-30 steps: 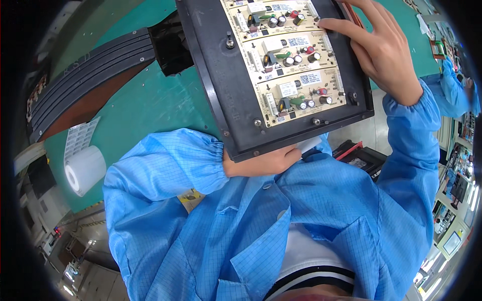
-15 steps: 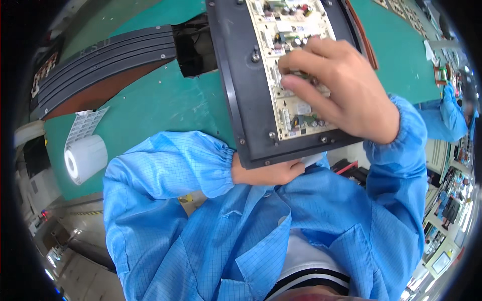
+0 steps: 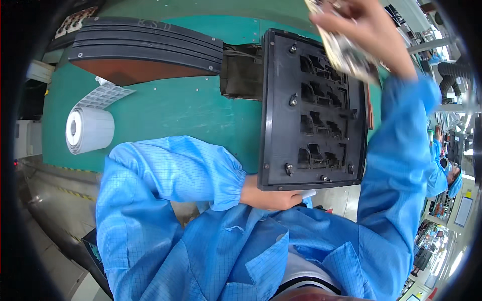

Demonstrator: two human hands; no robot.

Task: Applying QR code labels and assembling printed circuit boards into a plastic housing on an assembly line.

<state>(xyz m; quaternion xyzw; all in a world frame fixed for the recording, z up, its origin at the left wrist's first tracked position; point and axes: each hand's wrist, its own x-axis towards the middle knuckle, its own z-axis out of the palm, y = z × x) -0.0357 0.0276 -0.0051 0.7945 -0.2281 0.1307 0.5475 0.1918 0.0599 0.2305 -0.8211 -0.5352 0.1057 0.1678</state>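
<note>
While the right hand (image 3: 369, 27) holds the circuit board (image 3: 346, 50) clear at the 1 o'clock corner of the black fixture tray (image 3: 311, 110), fingers closed on it, the left hand (image 3: 271, 195) grips the tray's 6 o'clock edge over the green surface (image 3: 165, 110).

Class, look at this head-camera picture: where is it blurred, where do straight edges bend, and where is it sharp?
In the head view, the right hand and the circuit board it lifts are smeared by motion blur; the black fixture tray and the left hand under its near edge are sharp; the stacked black trays bow with the fisheye; a dark vignette rings the frame; light is even.
</note>
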